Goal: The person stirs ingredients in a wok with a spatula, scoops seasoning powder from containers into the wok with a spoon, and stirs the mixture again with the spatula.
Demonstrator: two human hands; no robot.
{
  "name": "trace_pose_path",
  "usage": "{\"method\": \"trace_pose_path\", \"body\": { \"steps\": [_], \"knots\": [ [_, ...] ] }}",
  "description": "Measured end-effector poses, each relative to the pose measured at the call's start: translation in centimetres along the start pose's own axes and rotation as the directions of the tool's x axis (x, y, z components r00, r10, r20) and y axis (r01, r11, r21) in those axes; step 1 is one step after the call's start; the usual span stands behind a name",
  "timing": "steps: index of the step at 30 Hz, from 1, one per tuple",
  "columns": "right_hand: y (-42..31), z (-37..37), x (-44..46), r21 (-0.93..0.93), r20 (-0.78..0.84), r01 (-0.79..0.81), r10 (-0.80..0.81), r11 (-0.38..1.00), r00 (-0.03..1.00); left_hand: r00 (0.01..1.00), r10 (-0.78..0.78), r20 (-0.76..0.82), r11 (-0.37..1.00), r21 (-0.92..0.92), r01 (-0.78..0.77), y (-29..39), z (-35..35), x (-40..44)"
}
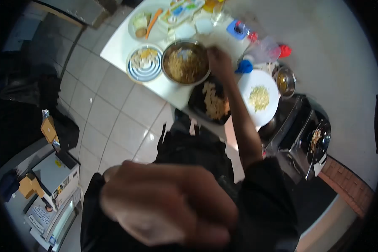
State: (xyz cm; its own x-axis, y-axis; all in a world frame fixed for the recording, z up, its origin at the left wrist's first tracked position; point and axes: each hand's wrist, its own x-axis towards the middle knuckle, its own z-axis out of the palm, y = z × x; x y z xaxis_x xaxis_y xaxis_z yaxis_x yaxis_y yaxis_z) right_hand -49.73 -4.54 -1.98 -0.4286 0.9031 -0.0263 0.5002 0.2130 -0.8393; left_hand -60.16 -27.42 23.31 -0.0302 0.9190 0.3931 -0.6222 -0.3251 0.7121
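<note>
My right hand (217, 59) reaches out with the arm extended, its fingers closed at the right rim of a metal mixing bowl (165, 76). Inside the bowl is a yellow-brown, shredded-looking food (184, 67), with a pale patch near its top that I cannot make out. My left hand (168, 203) is raised very near the camera, large and blurred; its fingers look curled in, and anything inside them is hidden. Touching or almost touching the bowl's left side is a blue-and-white striped plate (145, 74) with pale pieces of food on it. A black tray (197, 107) with light-coloured food sits just below the bowl.
On the white table (113, 50) stand a plate with a carrot (153, 24), an egg carton (180, 12) and a blue-capped container (244, 66). A white plate (271, 86) holds chopped food. Farther right are a stove (292, 126) and a black pan (323, 134). Tiled floor (122, 113) lies left.
</note>
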Motion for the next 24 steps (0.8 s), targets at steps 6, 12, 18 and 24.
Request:
{"method": "trace_pose_path", "body": {
  "steps": [6,12,18,24],
  "knots": [
    [16.9,7.1,13.7,-0.155,-0.156,-0.207,0.183,0.966,0.971,0.400,0.054,-0.915,0.991,0.001,-0.131,0.7,5.6,4.0],
    [19.3,8.3,14.1,0.163,0.168,-0.468,0.443,0.868,0.880,0.988,0.036,-0.147,0.992,-0.111,-0.053,-0.4,-3.4,-0.7],
    [17.1,7.8,13.8,0.205,0.192,-0.493,0.459,0.845,0.867,0.799,-0.572,-0.185,0.755,0.263,0.601,-2.2,-11.5,-5.5],
    [18.7,8.5,13.3,0.351,0.194,-0.407,0.359,0.843,0.913,0.638,-0.455,-0.622,0.654,0.253,0.713,-4.5,-15.0,-11.7]
  ]
}}
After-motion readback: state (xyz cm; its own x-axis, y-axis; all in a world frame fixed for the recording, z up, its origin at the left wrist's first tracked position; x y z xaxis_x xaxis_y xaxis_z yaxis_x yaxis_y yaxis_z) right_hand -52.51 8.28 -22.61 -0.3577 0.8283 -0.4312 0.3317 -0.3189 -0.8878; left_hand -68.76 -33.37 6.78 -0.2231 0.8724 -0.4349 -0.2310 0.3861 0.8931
